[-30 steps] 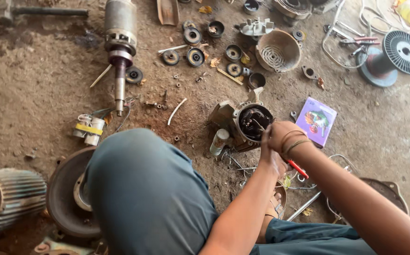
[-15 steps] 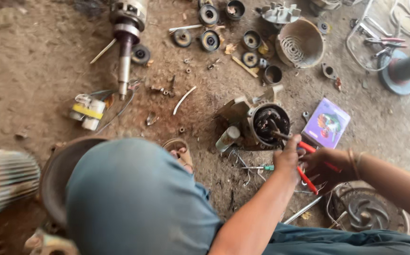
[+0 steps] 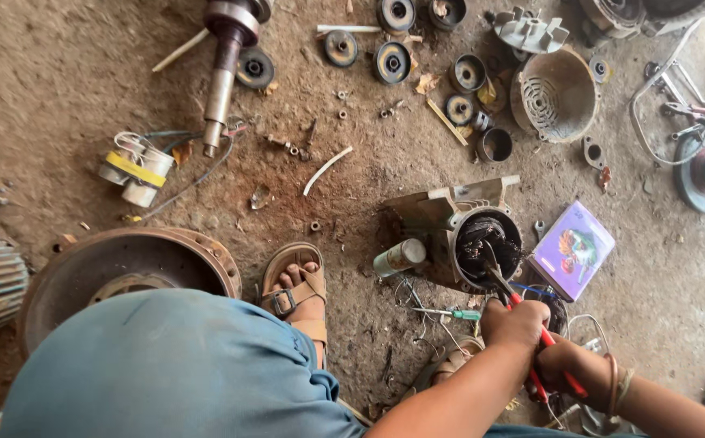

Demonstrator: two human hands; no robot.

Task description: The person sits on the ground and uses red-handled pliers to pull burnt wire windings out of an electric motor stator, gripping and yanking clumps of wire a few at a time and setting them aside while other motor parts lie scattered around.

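Both hands, left hand (image 3: 516, 323) and right hand (image 3: 571, 369), are clamped on red-handled steel pliers (image 3: 508, 290). The long axis runs diagonally, nose pointing up-left into the dark windings of a round grey metal motor housing (image 3: 482, 243) on gritty concrete floor (image 3: 85, 81).

The red-handled metal pliers (image 3: 531, 332) carry bright red grips and dull grey jaws, set against the black, greasy windings of the round grey motor housing (image 3: 486, 243). Just right of that housing lies a flat purple box (image 3: 573, 250) with a multicoloured picture. Left of it sits a cream and olive cylinder can (image 3: 399, 257); below it, a green-handled screwdriver (image 3: 448, 313).
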